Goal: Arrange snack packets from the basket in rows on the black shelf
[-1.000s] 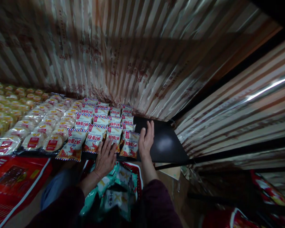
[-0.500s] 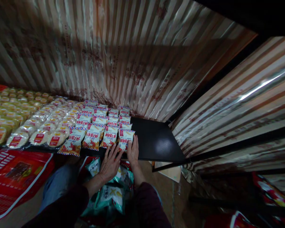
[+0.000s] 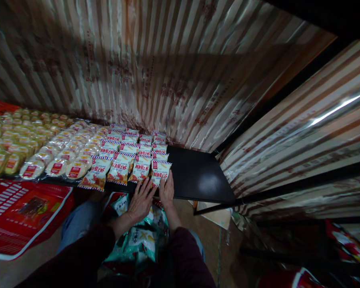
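Observation:
Rows of small white snack packets with red print and striped edges stand on a black shelf (image 3: 198, 172). My left hand (image 3: 141, 203) lies at the shelf's front edge, fingers stretched and spread, fingertips at the lower edges of the two front right packets. My right hand (image 3: 167, 191) is beside it, fingers extended against the lower right of the front rightmost snack packet (image 3: 160, 170). Neither hand is wrapped round a packet. Below my hands, green and white snack bags (image 3: 139, 240) fill a container whose sides are mostly hidden.
Clear-wrapped round cakes (image 3: 75, 170) stand in rows to the left, with yellow-green wrapped ones (image 3: 13, 162) beyond. A red basket (image 3: 54, 216) with a white rim is at lower left. Striped sheeting (image 3: 180, 80) hangs behind the shelf. A dark frame bar (image 3: 276, 192) runs at right.
The view has shifted slightly. My hands stay at the front right packets, with the right fingers now a little further over the rightmost packet's lower corner.

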`<state>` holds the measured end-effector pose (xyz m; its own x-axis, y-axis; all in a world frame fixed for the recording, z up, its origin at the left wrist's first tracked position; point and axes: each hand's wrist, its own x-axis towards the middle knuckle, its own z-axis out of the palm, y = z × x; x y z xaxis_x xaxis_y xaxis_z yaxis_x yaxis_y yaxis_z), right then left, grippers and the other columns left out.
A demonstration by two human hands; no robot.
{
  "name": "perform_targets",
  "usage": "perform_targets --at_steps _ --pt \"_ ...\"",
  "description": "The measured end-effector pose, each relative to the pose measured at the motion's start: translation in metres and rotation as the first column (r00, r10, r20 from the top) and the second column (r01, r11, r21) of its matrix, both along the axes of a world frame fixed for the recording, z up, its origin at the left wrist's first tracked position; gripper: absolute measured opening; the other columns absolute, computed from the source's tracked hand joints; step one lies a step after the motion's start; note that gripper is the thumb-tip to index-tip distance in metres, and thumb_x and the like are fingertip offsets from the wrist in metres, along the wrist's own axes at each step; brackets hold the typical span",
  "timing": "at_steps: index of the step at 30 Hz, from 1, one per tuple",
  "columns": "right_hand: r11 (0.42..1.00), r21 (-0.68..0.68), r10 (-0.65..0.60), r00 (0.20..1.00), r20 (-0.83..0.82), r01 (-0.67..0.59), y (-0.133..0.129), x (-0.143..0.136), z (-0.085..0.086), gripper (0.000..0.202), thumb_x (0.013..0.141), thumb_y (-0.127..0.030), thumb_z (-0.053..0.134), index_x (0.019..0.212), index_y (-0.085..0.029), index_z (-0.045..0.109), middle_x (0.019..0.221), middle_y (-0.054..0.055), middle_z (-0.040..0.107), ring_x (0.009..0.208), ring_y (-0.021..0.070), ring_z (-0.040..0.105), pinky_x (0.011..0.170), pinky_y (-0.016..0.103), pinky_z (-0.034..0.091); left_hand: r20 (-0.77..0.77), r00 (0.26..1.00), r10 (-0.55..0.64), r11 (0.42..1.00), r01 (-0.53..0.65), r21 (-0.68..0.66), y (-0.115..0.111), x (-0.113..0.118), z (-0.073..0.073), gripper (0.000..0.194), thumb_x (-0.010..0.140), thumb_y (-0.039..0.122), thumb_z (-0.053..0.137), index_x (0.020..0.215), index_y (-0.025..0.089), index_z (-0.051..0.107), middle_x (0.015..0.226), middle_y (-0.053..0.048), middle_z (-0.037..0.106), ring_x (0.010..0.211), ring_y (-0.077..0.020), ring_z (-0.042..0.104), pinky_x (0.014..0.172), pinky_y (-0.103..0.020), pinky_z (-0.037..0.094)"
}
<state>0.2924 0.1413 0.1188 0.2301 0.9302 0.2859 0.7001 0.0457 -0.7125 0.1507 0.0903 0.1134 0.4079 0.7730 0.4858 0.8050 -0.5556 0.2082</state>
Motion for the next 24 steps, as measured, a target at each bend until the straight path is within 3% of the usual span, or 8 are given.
perform_targets --at_steps 7,15,19,24 --pt "0.999 -0.002 -0.043 0.999 0.021 0.044 -0.006 0.002 0.0 0.067 0.092 -0.049 0.027 0.144 -0.007 0.024 0.147 0.019 0.034 0.137 0.0246 0.031 0.109 0.044 0.03 0.026 1.0 0.003 1.0 -0.003 -0.013 -0.007 -0.006 0.002 0.054 0.086 0.018 0.043 0.139 0.015 0.039 0.151 -0.014 0.03 0.143 -0.0279 0.011 0.112 -0.052 0.023" --pt "0.995 0.094 -0.035 0.996 0.078 0.028 -0.047 -0.001 0.004 0.062 0.094 -0.046 0.026 0.143 -0.008 0.025 0.15 0.019 0.027 0.141 0.0228 0.022 0.112 0.046 0.025 0.079 0.996 -0.038 0.994 0.046 -0.097 -0.048 -0.027 -0.01 0.044 0.086 0.011 0.036 0.127 0.013 0.052 0.146 -0.014 0.037 0.143 -0.0264 0.013 0.108 -0.049 0.034" --pt "0.989 0.149 0.001 0.996 0.09 -0.014 -0.083 -0.007 0.001 0.058 0.094 -0.043 0.027 0.142 -0.01 0.028 0.149 0.019 0.029 0.14 0.0224 0.025 0.111 0.047 0.028 0.131 0.99 0.053 0.986 -0.03 -0.165 -0.064 -0.043 -0.023 0.041 0.087 0.012 0.035 0.122 0.014 0.055 0.143 -0.013 0.042 0.142 -0.026 0.02 0.107 -0.051 0.036" --pt "0.995 0.062 0.07 0.989 0.13 -0.079 -0.132 -0.009 -0.02 0.055 0.093 -0.041 0.032 0.139 -0.012 0.035 0.147 0.017 0.034 0.138 0.0251 0.029 0.109 0.05 0.032 0.138 0.962 0.235 0.951 -0.198 -0.236 -0.073 -0.071 -0.046 0.035 0.086 0.016 0.038 0.114 0.013 0.059 0.142 -0.014 0.042 0.139 -0.0279 0.026 0.106 -0.049 0.037"
